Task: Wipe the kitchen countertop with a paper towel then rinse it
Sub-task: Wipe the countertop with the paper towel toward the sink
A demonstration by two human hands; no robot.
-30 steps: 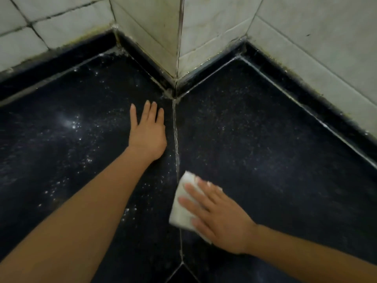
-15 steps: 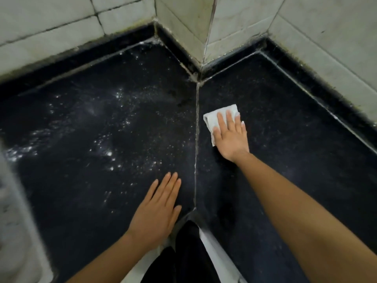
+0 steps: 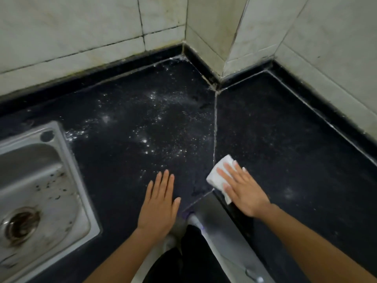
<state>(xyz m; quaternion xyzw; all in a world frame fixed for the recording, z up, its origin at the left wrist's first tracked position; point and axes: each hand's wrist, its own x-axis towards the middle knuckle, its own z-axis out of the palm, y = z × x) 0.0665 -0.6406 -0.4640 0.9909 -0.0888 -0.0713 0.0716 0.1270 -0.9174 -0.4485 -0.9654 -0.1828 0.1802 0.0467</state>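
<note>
Near the front edge of the worktop [image 3: 285, 139], just right of the pale seam [image 3: 215, 129] where its two slabs meet, we press the folded paper towel [image 3: 216, 174] flat under our right grip [image 3: 244, 190]. The fingers lie straight and slightly spread over the towel, not curled round it. We judge this lets the whole palm load the paper, so it sweeps a broad band instead of bunching up. Part of the towel shows beyond the fingertips and on the seam side; the rest is hidden under the palm.

Our left grip [image 3: 159, 205] rests palm down on the slab left of the seam, close to the same front edge. Its fingers are straight and close together, and it holds nothing. We take it for a brace that steadies us as we lean into the corner.

White specks [image 3: 146, 139] lie scattered over the left slab, between the seam and the sink [image 3: 80, 186] set toward the worktop's left edge. The right slab shows far fewer. We judge the wiping partway done, with the speckled left slab yet to be covered. The sink sits within easy reach for the rinse.
</note>
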